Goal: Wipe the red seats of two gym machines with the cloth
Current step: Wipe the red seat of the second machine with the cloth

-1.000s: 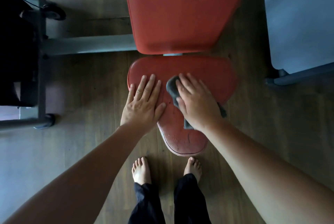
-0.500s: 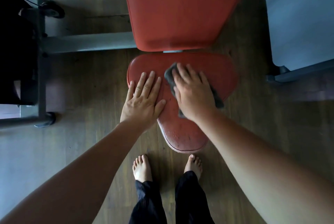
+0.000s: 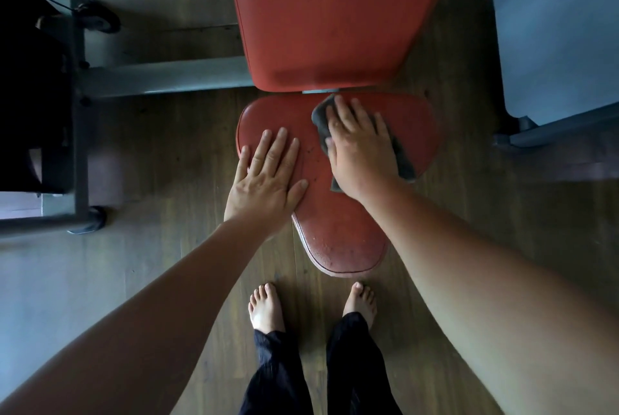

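Note:
A worn red seat [image 3: 338, 233], wide at the back and narrow at the front, fills the middle of the view. My right hand [image 3: 360, 146] presses a dark grey cloth [image 3: 403, 161] flat against the seat's back middle, fingers reaching the rear edge. The cloth shows beside my fingers on the left and behind my wrist on the right. My left hand [image 3: 268, 180] lies flat and empty on the seat's left part, fingers spread. A red backrest pad [image 3: 328, 19] rises just behind the seat.
A grey metal machine frame [image 3: 160, 76] runs along the left, with a dark shape beyond it. A pale blue-grey padded bench [image 3: 559, 29] stands at the right. My bare feet [image 3: 266, 309] stand on the wooden floor just in front of the seat's tip.
My right hand has slid the cloth away from me, from the seat's middle to its rear edge. My left hand has stayed in place.

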The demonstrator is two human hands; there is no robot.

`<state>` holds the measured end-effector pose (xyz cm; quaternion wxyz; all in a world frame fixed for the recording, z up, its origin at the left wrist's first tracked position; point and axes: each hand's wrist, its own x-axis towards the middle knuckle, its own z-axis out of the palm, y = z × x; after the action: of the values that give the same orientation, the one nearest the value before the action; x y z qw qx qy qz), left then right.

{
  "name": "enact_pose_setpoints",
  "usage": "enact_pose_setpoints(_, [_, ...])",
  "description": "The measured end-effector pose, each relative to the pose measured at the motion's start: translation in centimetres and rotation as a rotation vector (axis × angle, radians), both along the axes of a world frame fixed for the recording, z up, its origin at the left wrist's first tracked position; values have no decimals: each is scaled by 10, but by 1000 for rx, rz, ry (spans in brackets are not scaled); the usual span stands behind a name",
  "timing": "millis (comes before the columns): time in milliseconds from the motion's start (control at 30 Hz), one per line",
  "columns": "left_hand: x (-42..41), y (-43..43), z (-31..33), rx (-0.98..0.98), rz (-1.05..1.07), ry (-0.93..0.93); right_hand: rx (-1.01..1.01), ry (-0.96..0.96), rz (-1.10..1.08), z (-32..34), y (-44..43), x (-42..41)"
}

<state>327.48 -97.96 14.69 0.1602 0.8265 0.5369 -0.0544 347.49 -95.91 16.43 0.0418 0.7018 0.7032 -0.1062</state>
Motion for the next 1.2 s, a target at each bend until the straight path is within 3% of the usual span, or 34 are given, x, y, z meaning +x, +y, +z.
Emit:
enact_pose_setpoints(133, [-1, -1, -1, 14, -2, -7, 35, 6, -149, 5, -31, -21])
enact_pose_setpoints(267, [-1, 0, -2, 27, -3, -4, -13, 36, -66, 14, -93, -21])
enact_pose_setpoints(500, [-1, -1, -4, 33, -4, -6, 22, -21, -218, -8, 17, 33])
enact_pose_setpoints(600, [-1, -2, -4, 32, 5, -14, 61, -33, -282, -2, -4, 16])
enact_pose_setpoints(733, [0, -2, -5, 39, 8, -16, 18, 6, -204, 11, -71, 0])
enact_pose_setpoints(867, [-1, -1, -5, 43, 6, -14, 42, -61, -188, 1, -24, 39])
enact_pose_setpoints(1000, [-2, -1, -5, 41, 1, -6, 1, -84, -315, -9, 29, 66])
enact_pose_setpoints(1200, [-1, -1, 0, 30, 18, -34, 10, -18, -142, 11, -68, -3])
